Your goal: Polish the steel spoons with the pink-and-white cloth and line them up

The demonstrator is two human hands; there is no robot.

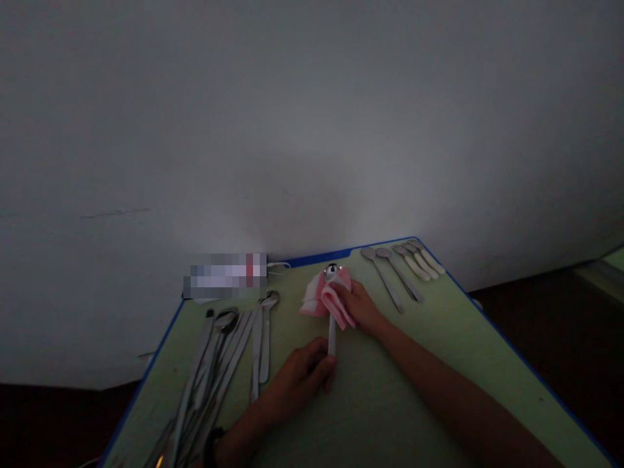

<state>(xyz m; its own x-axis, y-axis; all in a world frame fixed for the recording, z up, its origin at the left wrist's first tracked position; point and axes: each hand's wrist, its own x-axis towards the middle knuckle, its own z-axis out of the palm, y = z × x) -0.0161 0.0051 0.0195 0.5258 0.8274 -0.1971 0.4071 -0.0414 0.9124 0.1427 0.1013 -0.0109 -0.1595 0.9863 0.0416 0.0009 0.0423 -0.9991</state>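
Observation:
A metal spoon (332, 335) is held over the middle of the table, its shiny bowl pointing toward the wall. My left hand (308, 368) is closed on the end of its handle. Higher up, my right hand (358, 305) grips a folded pink and white cloth (336, 307) around the spoon just below the bowl. The cloth hides part of the handle and some of my right fingers. To the left of my left hand lies a pile of metal cutlery (229, 364), spoons among it.
Two metal spoons (392, 276) and several pieces with pale handles (423, 265) lie at the far right. A blurred-out box-like object (224, 276) with a white cord stands at the back left. The green table (439, 344) has a blue edge and meets a grey wall (312, 130).

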